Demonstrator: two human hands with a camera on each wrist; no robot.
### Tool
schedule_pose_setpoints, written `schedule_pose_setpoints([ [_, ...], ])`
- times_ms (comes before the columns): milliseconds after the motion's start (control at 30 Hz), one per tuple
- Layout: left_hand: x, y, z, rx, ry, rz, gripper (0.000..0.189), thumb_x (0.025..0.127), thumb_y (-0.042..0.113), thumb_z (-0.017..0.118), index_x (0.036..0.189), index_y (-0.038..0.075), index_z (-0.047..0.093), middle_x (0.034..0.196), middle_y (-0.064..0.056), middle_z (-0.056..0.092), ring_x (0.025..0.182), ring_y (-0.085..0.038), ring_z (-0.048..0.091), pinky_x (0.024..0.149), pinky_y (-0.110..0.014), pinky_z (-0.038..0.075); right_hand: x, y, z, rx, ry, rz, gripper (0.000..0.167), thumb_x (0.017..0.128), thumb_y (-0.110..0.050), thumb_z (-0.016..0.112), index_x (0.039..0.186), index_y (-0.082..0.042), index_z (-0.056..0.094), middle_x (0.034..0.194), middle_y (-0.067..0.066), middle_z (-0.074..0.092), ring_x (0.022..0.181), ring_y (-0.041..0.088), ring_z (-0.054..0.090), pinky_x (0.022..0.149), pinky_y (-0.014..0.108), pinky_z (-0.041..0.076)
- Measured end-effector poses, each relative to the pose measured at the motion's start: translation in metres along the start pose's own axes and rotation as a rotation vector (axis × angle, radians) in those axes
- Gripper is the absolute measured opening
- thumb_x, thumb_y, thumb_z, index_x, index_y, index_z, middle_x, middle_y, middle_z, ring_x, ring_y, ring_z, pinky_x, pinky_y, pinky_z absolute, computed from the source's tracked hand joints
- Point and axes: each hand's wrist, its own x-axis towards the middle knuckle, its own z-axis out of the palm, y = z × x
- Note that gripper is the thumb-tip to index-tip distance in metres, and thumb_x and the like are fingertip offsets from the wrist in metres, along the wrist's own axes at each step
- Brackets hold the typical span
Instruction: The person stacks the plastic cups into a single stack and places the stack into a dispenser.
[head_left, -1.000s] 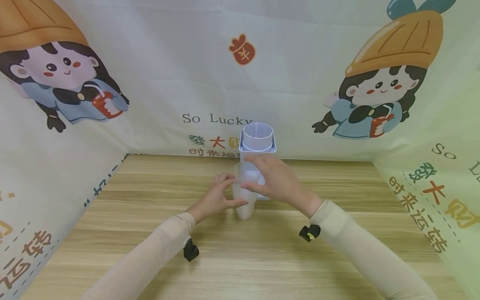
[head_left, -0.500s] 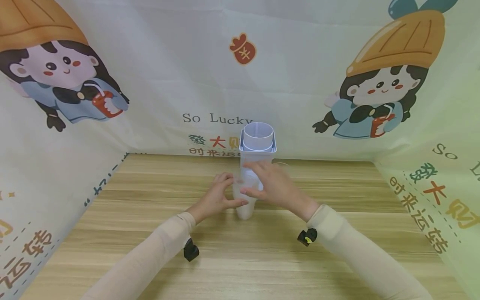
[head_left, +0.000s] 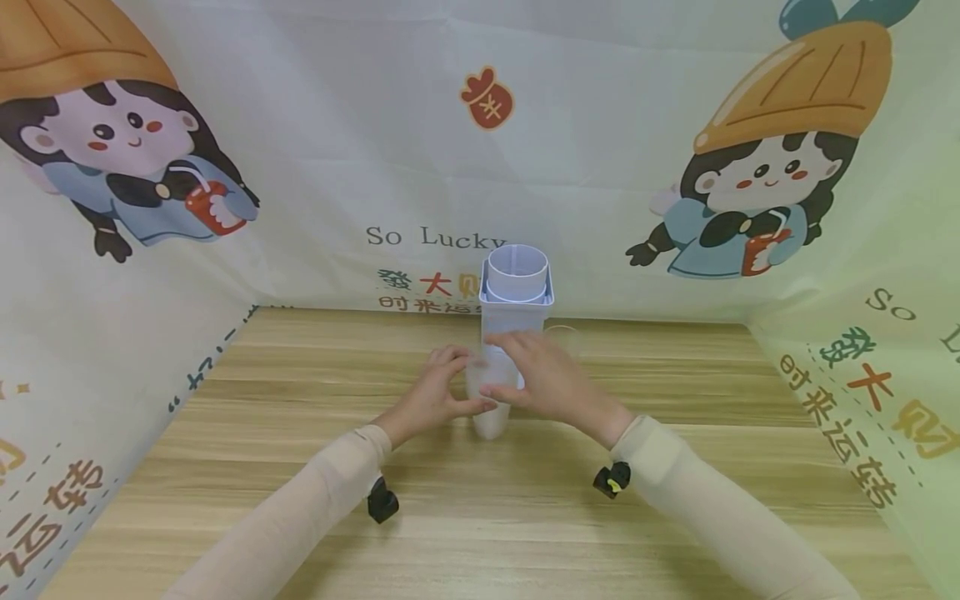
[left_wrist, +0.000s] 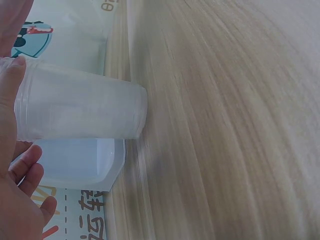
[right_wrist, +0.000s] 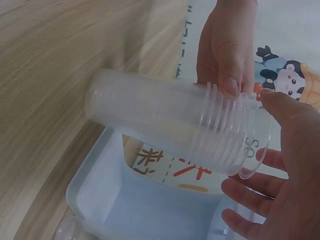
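A stack of nested clear plastic cups (head_left: 490, 423) stands upright on the table in front of a pale plastic holder (head_left: 513, 315). My left hand (head_left: 427, 396) grips the stack near its upper rims, thumb on the near side. In the right wrist view, several rims of the cup stack (right_wrist: 155, 107) lie close together, and the top cup (right_wrist: 257, 132) sits a little out from them. Thumb and curved fingers of my right hand (head_left: 558, 379) hold that top cup by its rim. The right hand hides part of the holder in the head view.
Behind my right hand shows the round rim of another clear piece (head_left: 562, 331), also partly seen as a clear object (right_wrist: 72, 227) by the holder. The wooden table (head_left: 315, 492) is enclosed by printed cloth walls (head_left: 330, 125).
My right hand has come slightly down and nearer to me, with the top cup lower in the stack. The clear rim behind it has come into view. My left hand stays put.
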Motion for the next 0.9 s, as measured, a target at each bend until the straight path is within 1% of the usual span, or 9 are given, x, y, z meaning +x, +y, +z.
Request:
schedule_pose_setpoints([
  [167, 0.0004, -0.0005, -0.0001, 0.009, -0.001, -0.004, 0.062, 0.076, 0.031, 0.085, 0.125, 0.000, 0.062, 0.128, -0.016, 0.055, 0.125, -0.035, 0.044, 0.107, -0.055, 0.042, -0.0009, 0.0005, 0.0018, -0.002, -0.002, -0.004, 0.067, 0.088, -0.051, 0.068, 0.139, -0.011, 0.051, 0.134, 0.012, 0.063, 0.126, 0.030, 0.058, 0.108, 0.048, 0.046],
  [367, 0.0000, 0.0004, -0.0015, 0.017, -0.021, -0.013, 0.063, 0.078, 0.032, 0.084, 0.129, 0.003, 0.061, 0.131, -0.016, 0.053, 0.127, -0.034, 0.043, 0.108, -0.055, 0.042, -0.0019, -0.0002, 0.0031, -0.009, -0.030, 0.009, 0.068, 0.089, -0.054, 0.066, 0.140, -0.012, 0.050, 0.135, 0.011, 0.062, 0.125, 0.030, 0.058, 0.108, 0.048, 0.046],
  [600, 0.0002, -0.0014, -0.0014, 0.009, -0.040, -0.019, 0.063, 0.079, 0.031, 0.083, 0.131, 0.003, 0.060, 0.135, -0.016, 0.052, 0.130, -0.035, 0.041, 0.110, -0.055, 0.041, -0.0037, 0.0006, 0.0065, -0.005, -0.026, 0.011, 0.069, 0.088, -0.054, 0.067, 0.140, -0.012, 0.050, 0.134, 0.011, 0.063, 0.121, 0.028, 0.059, 0.104, 0.048, 0.048],
  [800, 0.0003, -0.0018, -0.0011, 0.015, -0.035, -0.012, 0.063, 0.079, 0.031, 0.083, 0.130, 0.002, 0.060, 0.135, -0.018, 0.051, 0.131, -0.036, 0.041, 0.111, -0.056, 0.040, -0.0042, 0.0005, 0.0076, -0.005, -0.017, 0.014, 0.069, 0.088, -0.054, 0.068, 0.139, -0.012, 0.051, 0.133, 0.012, 0.063, 0.122, 0.030, 0.059, 0.104, 0.049, 0.048],
  [900, 0.0003, -0.0013, -0.0005, 0.017, -0.022, -0.002, 0.061, 0.079, 0.029, 0.083, 0.128, 0.001, 0.061, 0.133, -0.018, 0.052, 0.130, -0.036, 0.042, 0.110, -0.055, 0.040, -0.0049, -0.0002, 0.0072, -0.004, -0.016, 0.014, 0.069, 0.087, -0.054, 0.069, 0.139, -0.012, 0.051, 0.134, 0.012, 0.063, 0.123, 0.030, 0.059, 0.105, 0.050, 0.047],
])
